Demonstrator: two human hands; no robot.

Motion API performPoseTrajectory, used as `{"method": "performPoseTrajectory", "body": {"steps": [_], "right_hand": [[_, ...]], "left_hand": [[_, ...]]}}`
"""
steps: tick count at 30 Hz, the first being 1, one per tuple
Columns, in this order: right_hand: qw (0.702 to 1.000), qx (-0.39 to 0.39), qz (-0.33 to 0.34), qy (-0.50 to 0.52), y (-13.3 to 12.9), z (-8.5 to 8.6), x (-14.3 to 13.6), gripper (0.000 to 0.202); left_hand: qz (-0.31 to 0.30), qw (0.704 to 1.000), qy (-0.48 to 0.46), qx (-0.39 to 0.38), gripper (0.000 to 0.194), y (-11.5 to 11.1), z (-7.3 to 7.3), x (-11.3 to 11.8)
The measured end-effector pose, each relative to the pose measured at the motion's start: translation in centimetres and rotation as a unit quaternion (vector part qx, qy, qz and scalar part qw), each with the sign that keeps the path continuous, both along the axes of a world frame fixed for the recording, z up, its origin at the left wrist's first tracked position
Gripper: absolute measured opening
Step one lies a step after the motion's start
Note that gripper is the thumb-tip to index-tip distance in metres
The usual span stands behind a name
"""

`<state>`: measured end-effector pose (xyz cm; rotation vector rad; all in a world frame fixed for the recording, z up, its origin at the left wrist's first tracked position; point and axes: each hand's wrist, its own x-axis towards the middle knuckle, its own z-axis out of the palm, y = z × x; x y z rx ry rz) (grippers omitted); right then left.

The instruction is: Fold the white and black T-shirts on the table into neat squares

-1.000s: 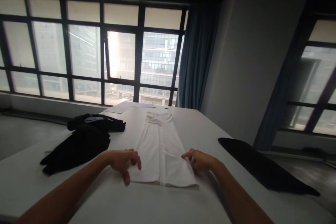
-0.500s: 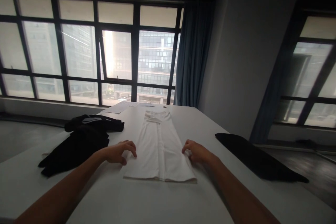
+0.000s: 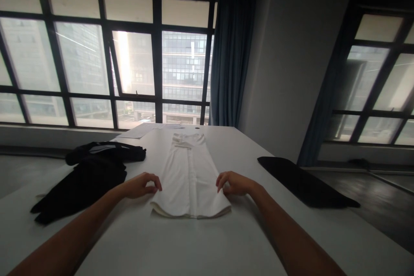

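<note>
A white shirt (image 3: 190,172) lies folded into a long narrow panel on the white table, its collar end away from me and a placket-like strip down the middle. My left hand (image 3: 142,184) pinches its left edge not far above the hem. Opposite, my right hand (image 3: 234,183) has fingers and thumb closed on the right edge. Both lower corners of the hem curl up off the tabletop, while the hem's middle stays low.
A heap of black clothing (image 3: 93,168) lies to the left on the table (image 3: 181,250). Another black folded cloth (image 3: 304,183) rests along the right edge. White papers (image 3: 136,130) are at the far end, before the windows and a blue curtain (image 3: 231,60).
My hands have closed on the shirt's two side edges. The hem, flat before, now bends upward at its corners. The view has shifted slightly to the right.
</note>
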<state>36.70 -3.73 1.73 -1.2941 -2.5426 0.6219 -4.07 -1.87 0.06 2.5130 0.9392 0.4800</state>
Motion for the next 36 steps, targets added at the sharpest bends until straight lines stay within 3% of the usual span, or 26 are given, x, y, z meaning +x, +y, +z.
{"method": "performPoseTrajectory", "body": {"steps": [4, 6, 9, 11, 13, 15, 17, 19, 23, 27, 31, 36], "right_hand": [[1.0, -0.021, 0.014, 0.007, 0.0, 0.4, 0.7, 0.023], [0.995, -0.085, 0.045, 0.025, -0.2, 0.9, 1.3, 0.024], [0.968, -0.204, 0.095, 0.111, -0.5, 1.5, 1.9, 0.034], [0.953, -0.208, 0.081, 0.203, -0.2, 1.5, 1.8, 0.04], [0.941, -0.147, -0.003, 0.306, 0.6, 1.0, 1.1, 0.043], [0.921, -0.091, -0.126, 0.358, 1.6, 0.1, 0.1, 0.046], [0.913, -0.078, -0.228, 0.33, 2.5, -1.1, -0.7, 0.05], [0.918, -0.076, -0.28, 0.27, 3.1, -2.2, -1.2, 0.055], [0.939, -0.021, -0.286, 0.19, 3.6, -3.6, -1.2, 0.068], [0.959, 0.004, -0.242, 0.145, 3.8, -3.9, -1.3, 0.068], [0.967, 0.02, -0.22, 0.123, 3.6, -3.5, -1.8, 0.07], [0.963, 0.161, -0.134, 0.17, 3.2, -2.8, -1.9, 0.064]], "left_hand": [[0.001, 0.999, -0.015, -0.04, 0.023, -0.1, 0.3, -0.2], [-0.03, 0.994, -0.019, -0.106, 0.025, -0.7, 0.9, -0.4], [-0.09, 0.967, -0.054, -0.231, 0.034, -1.6, 1.9, -0.3], [-0.081, 0.951, -0.142, -0.263, 0.042, -1.5, 2.2, 0.2], [-0.004, 0.935, -0.268, -0.235, 0.048, -0.7, 1.9, 1.0], [0.131, 0.907, -0.354, -0.185, 0.057, 0.7, 0.9, 1.7], [0.256, 0.888, -0.349, -0.153, 0.066, 2.2, -0.6, 2.1], [0.317, 0.898, -0.278, -0.126, 0.074, 3.2, -2.2, 2.1], [0.279, 0.949, -0.135, -0.066, 0.072, 3.4, -3.9, 2.1], [0.288, 0.954, -0.084, -0.006, 0.065, 2.8, -4.0, 3.2], [0.307, 0.949, -0.057, 0.04, 0.043, 2.2, -3.4, 4.3], [0.224, 0.957, -0.117, 0.144, 0.035, 1.0, -1.5, 4.3]]}}
